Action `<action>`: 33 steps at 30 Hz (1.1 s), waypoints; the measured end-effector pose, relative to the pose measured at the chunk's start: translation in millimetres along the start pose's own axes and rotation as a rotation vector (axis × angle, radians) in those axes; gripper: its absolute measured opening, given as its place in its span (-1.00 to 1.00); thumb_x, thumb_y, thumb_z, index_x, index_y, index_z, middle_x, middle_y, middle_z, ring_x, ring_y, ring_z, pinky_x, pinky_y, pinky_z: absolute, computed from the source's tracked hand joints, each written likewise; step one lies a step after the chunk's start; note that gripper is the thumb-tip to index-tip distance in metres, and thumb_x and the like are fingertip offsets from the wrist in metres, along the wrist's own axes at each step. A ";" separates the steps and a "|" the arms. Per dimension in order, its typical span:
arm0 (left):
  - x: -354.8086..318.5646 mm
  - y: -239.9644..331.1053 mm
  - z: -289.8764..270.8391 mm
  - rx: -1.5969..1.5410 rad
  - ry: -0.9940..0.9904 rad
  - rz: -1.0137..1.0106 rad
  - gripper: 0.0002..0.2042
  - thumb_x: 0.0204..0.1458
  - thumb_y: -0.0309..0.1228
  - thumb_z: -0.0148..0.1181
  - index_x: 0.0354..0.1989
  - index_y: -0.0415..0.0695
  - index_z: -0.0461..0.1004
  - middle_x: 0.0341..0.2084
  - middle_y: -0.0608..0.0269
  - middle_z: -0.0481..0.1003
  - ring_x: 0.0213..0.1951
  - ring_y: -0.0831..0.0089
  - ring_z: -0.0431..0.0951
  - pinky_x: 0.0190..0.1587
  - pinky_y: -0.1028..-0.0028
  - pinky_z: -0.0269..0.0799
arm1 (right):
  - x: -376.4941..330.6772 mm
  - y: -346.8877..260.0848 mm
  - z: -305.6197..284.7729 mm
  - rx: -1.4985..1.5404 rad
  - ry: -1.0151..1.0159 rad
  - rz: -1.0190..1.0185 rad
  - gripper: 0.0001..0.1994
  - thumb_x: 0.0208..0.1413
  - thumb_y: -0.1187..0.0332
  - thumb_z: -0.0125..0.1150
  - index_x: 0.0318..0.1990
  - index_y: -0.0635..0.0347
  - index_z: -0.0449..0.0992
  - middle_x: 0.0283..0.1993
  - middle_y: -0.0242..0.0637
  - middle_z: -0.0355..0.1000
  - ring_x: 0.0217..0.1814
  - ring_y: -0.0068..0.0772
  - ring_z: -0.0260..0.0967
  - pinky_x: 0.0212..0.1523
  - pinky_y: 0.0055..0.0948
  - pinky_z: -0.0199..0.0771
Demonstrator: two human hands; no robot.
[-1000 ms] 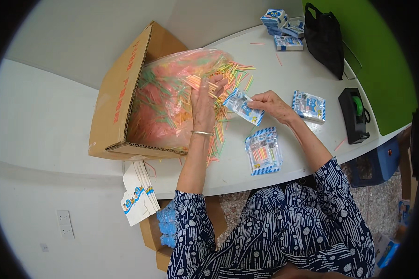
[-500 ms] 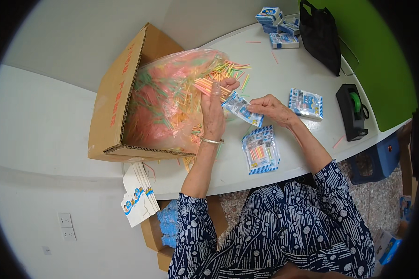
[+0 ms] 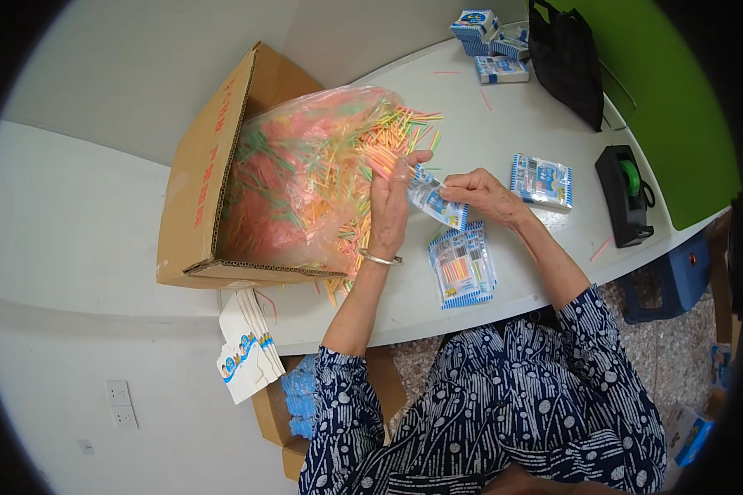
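Nearest, below the table's front edge: an open carton (image 3: 268, 412) with blue packets (image 3: 299, 400) inside. At the left front corner, overhanging, folded white cards (image 3: 243, 346). Close to the front edge of the table (image 3: 487, 136), a flat pile of clear packets (image 3: 462, 268), coloured straws visible inside.

Just beyond: left hand (image 3: 390, 206) curled round a straw bundle (image 3: 380, 161), thumb pressed across; right hand (image 3: 480, 196) pinching a blue-and-white packet (image 3: 437, 205) between thumb and fingers, against the bundle's ends. Impossible to tell whether any tips lie inside. Likely trouble: straws splaying or dropping from a slackened thumb; thin film creasing or tearing from tips pushed in askew.

At the left end, a cardboard box (image 3: 198, 190) with a plastic bag (image 3: 297, 165) full of straws, loose straws (image 3: 400, 128) beside it. Toward the right edge, a packet stack (image 3: 541, 181), then a black tape dispenser (image 3: 623, 194). At the far right corner, a black bag (image 3: 565, 66) beside striped packs (image 3: 475, 29). Behind, a pale wall (image 3: 338, 33); rightward, a green panel (image 3: 669, 99).
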State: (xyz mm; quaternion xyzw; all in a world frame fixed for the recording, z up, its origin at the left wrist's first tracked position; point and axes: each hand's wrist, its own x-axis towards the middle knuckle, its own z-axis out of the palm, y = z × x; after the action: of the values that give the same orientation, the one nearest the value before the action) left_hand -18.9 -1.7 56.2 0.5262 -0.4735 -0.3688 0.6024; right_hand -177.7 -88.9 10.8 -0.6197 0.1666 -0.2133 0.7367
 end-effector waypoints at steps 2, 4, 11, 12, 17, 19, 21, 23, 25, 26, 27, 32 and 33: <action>-1.0 1.3 -0.1 0.054 -0.053 -0.008 -0.62 0.28 -0.25 -0.20 -0.05 -0.32 0.43 -0.17 0.11 0.49 -0.17 0.54 0.42 -0.06 0.53 0.33 | -0.9 2.7 -1.8 -0.013 0.014 0.000 -0.73 0.16 0.25 0.15 -0.48 0.25 0.49 -0.52 -0.61 0.21 -0.41 -0.77 0.07 -0.37 -0.65 0.09; -1.9 0.3 -3.2 0.070 -0.124 -0.003 -0.68 0.27 -0.28 -0.16 -0.02 -0.28 0.37 -0.16 0.13 0.48 -0.19 0.58 0.40 -0.11 0.57 0.33 | -1.2 4.7 -1.8 -0.026 0.023 -0.002 -0.73 0.16 0.25 0.15 -0.48 0.25 0.49 -0.52 -0.60 0.21 -0.41 -0.77 0.07 -0.37 -0.65 0.09; -3.8 1.2 -2.2 0.001 -0.025 0.060 -0.69 0.24 -0.29 -0.07 0.05 -0.21 0.19 -0.08 0.08 0.45 -0.11 0.52 0.39 -0.05 0.50 0.34 | 2.6 13.4 -6.2 -0.071 0.041 -0.056 -0.74 0.16 0.26 0.14 -0.41 0.30 0.54 -0.49 -0.57 0.25 -0.36 -0.76 0.13 -0.32 -0.63 0.14; -3.5 -0.4 -4.7 0.002 -0.015 0.064 -0.69 0.23 -0.29 -0.05 0.05 -0.20 0.22 -0.09 0.09 0.45 -0.08 0.50 0.39 -0.04 0.49 0.33 | 3.7 15.3 -6.5 -0.068 0.036 -0.044 -0.75 0.16 0.27 0.14 -0.38 0.30 0.55 -0.48 -0.56 0.29 -0.35 -0.76 0.15 -0.31 -0.63 0.17; -0.8 -5.4 -6.5 0.388 -0.084 0.149 -0.72 0.19 -0.36 0.00 0.02 -0.21 0.30 -0.14 0.15 0.45 -0.07 0.48 0.42 -0.04 0.49 0.34 | 7.6 21.3 -7.6 0.019 0.070 -0.078 -0.74 0.13 0.23 0.18 -0.25 0.28 0.59 -0.43 -0.49 0.43 -0.37 -0.75 0.26 -0.33 -0.66 0.28; 1.0 -4.6 -2.9 0.434 -0.084 0.182 -0.73 0.13 -0.46 0.04 0.00 -0.23 0.33 -0.19 0.19 0.45 -0.13 0.51 0.44 -0.12 0.51 0.36 | 5.8 23.7 -7.2 0.063 0.065 -0.055 -0.74 0.12 0.24 0.19 -0.25 0.28 0.59 -0.43 -0.49 0.43 -0.38 -0.75 0.27 -0.35 -0.66 0.28; 4.6 -8.9 -8.0 0.369 -0.053 0.144 -0.73 0.11 -0.50 0.06 -0.01 -0.24 0.33 -0.21 0.19 0.46 -0.17 0.52 0.45 -0.15 0.53 0.37 | 5.4 13.9 -0.7 0.141 0.085 -0.057 -0.74 0.09 0.24 0.24 -0.24 0.28 0.59 -0.41 -0.48 0.45 -0.37 -0.75 0.30 -0.38 -0.67 0.30; 7.6 -11.8 -8.9 0.303 -0.024 0.108 -0.72 0.08 -0.53 0.08 -0.02 -0.24 0.33 -0.23 0.20 0.46 -0.21 0.53 0.46 -0.18 0.54 0.39 | 9.0 13.6 -3.9 0.096 0.054 0.003 -0.74 0.07 0.26 0.24 -0.22 0.29 0.58 -0.36 -0.44 0.48 -0.33 -0.73 0.35 -0.29 -0.67 0.35; 9.1 -12.6 -7.6 0.287 -0.023 0.100 -0.71 0.05 -0.56 0.12 -0.03 -0.26 0.34 -0.28 0.22 0.47 -0.25 0.53 0.47 -0.20 0.57 0.39 | 8.3 12.4 -4.6 0.051 0.023 0.061 -0.73 0.06 0.28 0.25 -0.20 0.31 0.57 -0.32 -0.40 0.51 -0.29 -0.70 0.40 -0.20 -0.67 0.39; 8.8 -12.2 -4.2 0.286 -0.024 0.098 -0.71 0.05 -0.56 0.12 -0.03 -0.26 0.34 -0.28 0.22 0.47 -0.25 0.53 0.47 -0.20 0.57 0.39 | 5.2 5.1 -2.1 0.050 0.017 0.097 -0.73 0.04 0.26 0.28 -0.21 0.29 0.58 -0.32 -0.39 0.52 -0.31 -0.70 0.40 -0.21 -0.67 0.39; 8.4 -12.4 0.5 0.242 -0.005 0.134 -0.72 0.04 -0.55 0.13 -0.05 -0.25 0.36 -0.30 0.22 0.48 -0.28 0.53 0.48 -0.22 0.56 0.40 | 3.2 1.3 -0.8 0.050 0.010 0.132 -0.73 0.01 0.25 0.30 -0.22 0.28 0.59 -0.33 -0.38 0.52 -0.33 -0.71 0.40 -0.21 -0.66 0.40; 7.8 -9.8 1.4 0.388 -0.088 0.139 -0.73 0.01 -0.53 0.16 -0.07 -0.20 0.40 -0.31 0.21 0.48 -0.32 0.52 0.49 -0.28 0.54 0.43 | 2.2 9.0 -7.0 0.082 0.076 0.077 -0.75 -0.02 0.24 0.34 -0.31 0.27 0.61 -0.43 -0.42 0.50 -0.38 -0.73 0.38 -0.29 -0.70 0.34; 6.9 -10.2 0.3 0.399 -0.101 0.142 -0.72 0.01 -0.52 0.17 -0.07 -0.18 0.41 -0.31 0.21 0.49 -0.33 0.52 0.49 -0.29 0.53 0.43 | 2.2 9.2 -5.6 0.074 0.091 0.021 -0.75 -0.03 0.23 0.35 -0.34 0.27 0.61 -0.46 -0.44 0.49 -0.39 -0.74 0.37 -0.32 -0.71 0.31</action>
State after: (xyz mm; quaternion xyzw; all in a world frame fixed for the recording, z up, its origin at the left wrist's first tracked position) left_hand -16.7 -10.1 47.4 0.5811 -0.6025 -0.2507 0.4863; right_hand -177.7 -93.5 0.8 -0.5801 0.1984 -0.2396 0.7528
